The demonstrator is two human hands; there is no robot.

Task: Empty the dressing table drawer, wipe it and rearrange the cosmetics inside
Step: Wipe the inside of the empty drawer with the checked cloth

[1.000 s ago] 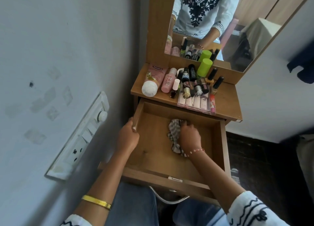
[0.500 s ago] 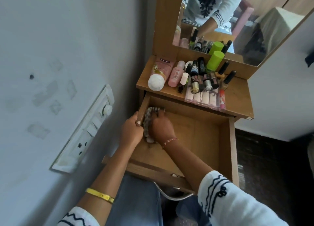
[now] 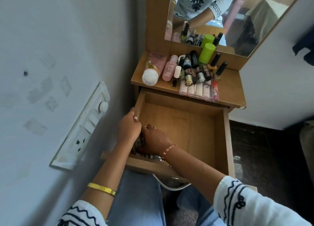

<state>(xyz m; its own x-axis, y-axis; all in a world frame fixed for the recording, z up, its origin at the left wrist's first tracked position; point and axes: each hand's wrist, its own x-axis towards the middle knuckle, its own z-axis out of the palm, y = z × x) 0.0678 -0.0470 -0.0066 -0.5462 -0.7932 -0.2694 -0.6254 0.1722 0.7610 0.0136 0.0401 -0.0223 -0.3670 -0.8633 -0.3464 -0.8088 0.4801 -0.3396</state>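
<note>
The drawer stands pulled out below the counter, its wooden floor bare across the far and right parts. The left hand has its grip closed round the drawer's left wall. The right hand presses a striped cloth into the near left corner, fingers curled on it. The cosmetics crowd the counter, far of the drawer, beneath the mirror.
</note>
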